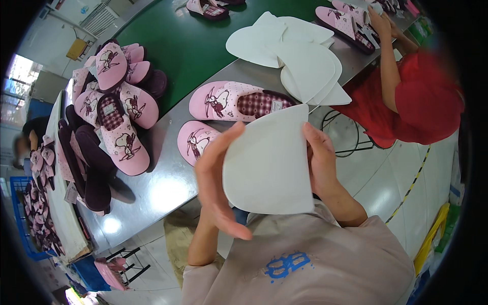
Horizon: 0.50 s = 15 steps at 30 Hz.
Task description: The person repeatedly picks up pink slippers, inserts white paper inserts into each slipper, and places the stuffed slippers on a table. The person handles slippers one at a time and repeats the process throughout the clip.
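Observation:
Both my hands hold a white slipper-shaped insert (269, 162) up in front of my chest. My left hand (216, 180) grips its left edge, thumb across the top. My right hand (319, 160) holds the right edge. Just beyond the insert, two pink slippers with a cartoon print lie on the grey table (162, 188): one slipper (236, 100) shows its checked lining, the other slipper (195, 140) is partly hidden behind my left hand. A fan of more white inserts (292, 56) lies further back on the table.
A heap of pink and maroon slippers (114, 112) is stacked at the left. A green belt (193, 40) runs along the table's far side. A person in a red top (422, 101) works at the right with more slippers (345, 23). A blue crate (23, 213) stands far left.

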Tool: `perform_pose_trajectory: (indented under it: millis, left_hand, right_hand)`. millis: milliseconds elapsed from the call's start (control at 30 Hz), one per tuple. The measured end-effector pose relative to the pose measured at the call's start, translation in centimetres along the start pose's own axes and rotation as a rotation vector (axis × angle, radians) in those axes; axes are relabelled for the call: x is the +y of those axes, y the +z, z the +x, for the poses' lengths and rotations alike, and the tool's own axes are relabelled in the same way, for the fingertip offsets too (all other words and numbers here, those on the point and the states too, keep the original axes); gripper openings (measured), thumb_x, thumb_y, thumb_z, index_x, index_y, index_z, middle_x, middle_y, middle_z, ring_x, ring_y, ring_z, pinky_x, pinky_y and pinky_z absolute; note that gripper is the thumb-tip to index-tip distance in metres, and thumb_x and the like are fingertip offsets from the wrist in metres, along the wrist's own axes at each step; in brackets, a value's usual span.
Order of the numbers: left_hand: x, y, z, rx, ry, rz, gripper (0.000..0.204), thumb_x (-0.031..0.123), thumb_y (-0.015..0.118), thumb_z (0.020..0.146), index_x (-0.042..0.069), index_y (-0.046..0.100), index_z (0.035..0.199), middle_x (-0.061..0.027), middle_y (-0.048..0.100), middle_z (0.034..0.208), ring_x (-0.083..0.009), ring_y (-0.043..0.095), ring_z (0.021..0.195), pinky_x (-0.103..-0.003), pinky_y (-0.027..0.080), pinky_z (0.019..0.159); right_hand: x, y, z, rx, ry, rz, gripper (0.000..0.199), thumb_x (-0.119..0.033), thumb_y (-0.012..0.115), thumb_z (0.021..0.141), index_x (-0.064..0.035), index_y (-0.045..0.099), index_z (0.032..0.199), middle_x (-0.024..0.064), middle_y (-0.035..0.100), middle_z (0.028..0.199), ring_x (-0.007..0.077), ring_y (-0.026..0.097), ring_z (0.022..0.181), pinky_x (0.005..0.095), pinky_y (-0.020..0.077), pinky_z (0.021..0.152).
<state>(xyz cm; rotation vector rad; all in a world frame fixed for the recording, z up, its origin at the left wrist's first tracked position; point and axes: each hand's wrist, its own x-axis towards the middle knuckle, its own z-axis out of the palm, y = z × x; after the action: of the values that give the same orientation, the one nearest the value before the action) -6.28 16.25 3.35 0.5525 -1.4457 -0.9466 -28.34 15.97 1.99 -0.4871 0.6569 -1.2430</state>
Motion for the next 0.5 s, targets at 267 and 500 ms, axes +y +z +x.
perform_pose_trajectory:
  millis: [267, 500]
  left_hand:
    - [-0.1, 0.8, -0.6, -0.184, 0.071, 0.115, 0.158, 0.047, 0.105, 0.06, 0.004, 0.001, 0.17, -0.0345, 0.048, 0.154, -0.0384, 0.056, 0.14, -0.049, 0.048, 0.111]
    - [0.7, 0.4, -0.5, 0.342, -0.07, 0.109, 0.127, 0.045, 0.097, 0.075, -0.002, 0.018, 0.162, -0.0197, 0.07, 0.11, -0.0301, 0.075, 0.093, -0.042, 0.063, 0.085]
  right_hand:
    - [0.5, 2.0, -1.1, 0.198, 0.349, 0.118, 0.044, -0.043, 0.056, 0.11, -0.0037, 0.071, 0.122, 0.0064, 0.076, 0.104, 0.0124, 0.073, 0.095, 0.0258, 0.0571, 0.085]
    - [0.1, -2.9, -4.2, -0.208, -0.009, -0.193, 0.055, -0.048, 0.058, 0.106, 0.0012, 0.073, 0.125, 0.0192, 0.067, 0.131, 0.0253, 0.067, 0.118, 0.0374, 0.0531, 0.099]
